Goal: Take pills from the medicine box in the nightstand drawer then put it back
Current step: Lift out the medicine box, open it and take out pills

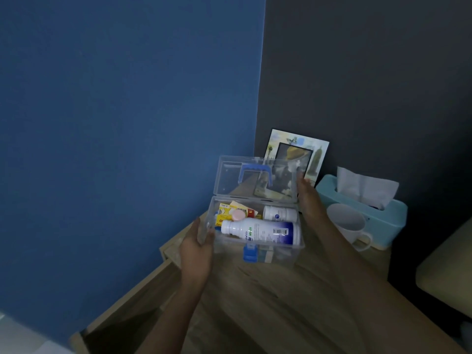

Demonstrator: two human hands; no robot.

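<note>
I'm looking down at the open drawer (122, 325) gaping dark at the near left edge of the nightstand (268, 302), and I'm thinking that could be trouble: a forearm is passing right above it, and anything spilling off that side is going into it or onto the floor. Moving up, my left hand (196, 254) is cupping the left end wall of the clear medicine box (255, 226), fingers curled against the plastic, while my right hand (309, 200) is reaching past the right end and pinching the edge of the raised lid (255, 177), holding it open. The box is sitting near the middle of the nightstand top, towards its left edge, blue latch (249, 252) hanging loose at the front. Inside, a big white bottle (260, 232) is lying on its side on top of the smaller packets, with a smaller white bottle (279, 213) behind it; I'm judging that if the box tips or the lid drops, that top bottle is rolling out. Beyond my right wrist a white mug (350, 226) is standing close, easy to knock with an elbow. Behind it a teal tissue box (367, 200) is sitting by the back right corner, and a picture frame (296, 154) is leaning against the dark wall, which is meeting a blue wall in the dim corner.
</note>
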